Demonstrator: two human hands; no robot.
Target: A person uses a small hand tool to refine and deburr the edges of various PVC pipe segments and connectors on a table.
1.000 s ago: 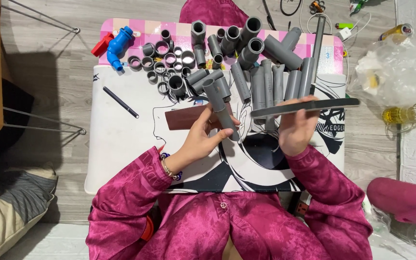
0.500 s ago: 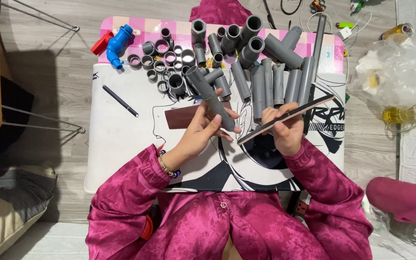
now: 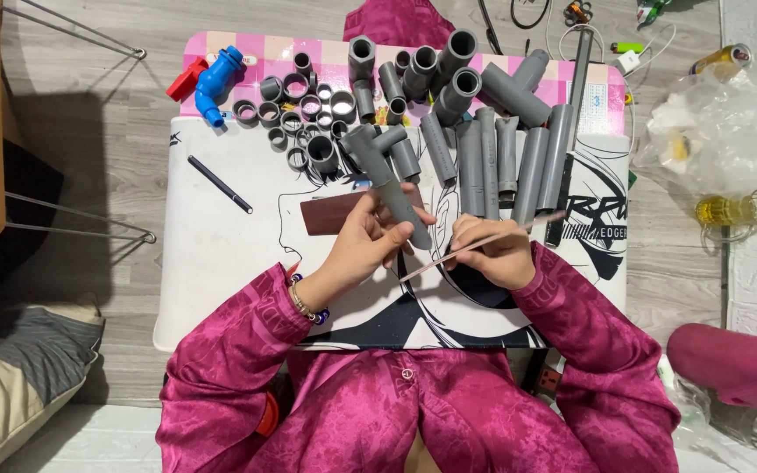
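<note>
- Your left hand point(image 3: 370, 241) is closed around a grey pipe with a tee fitting point(image 3: 385, 175), held at centre frame, tee end toward the top.
- Your right hand point(image 3: 492, 254) grips a thin flat strip point(image 3: 484, 243), angled up to the right, just beside the pipe's lower end.
- A brown rectangular block point(image 3: 330, 213) lies partly under your left hand.
- Loose grey pipes point(image 3: 519, 158) lie across the upper centre.
- A blue valve point(image 3: 216, 81) sits upper left.

Pipes point(image 3: 501, 158) lie at the surface's point(image 3: 221, 263) far right, rings point(image 3: 295, 109) left of them, the pen point(image 3: 219, 184) farther left, nearer.
</note>
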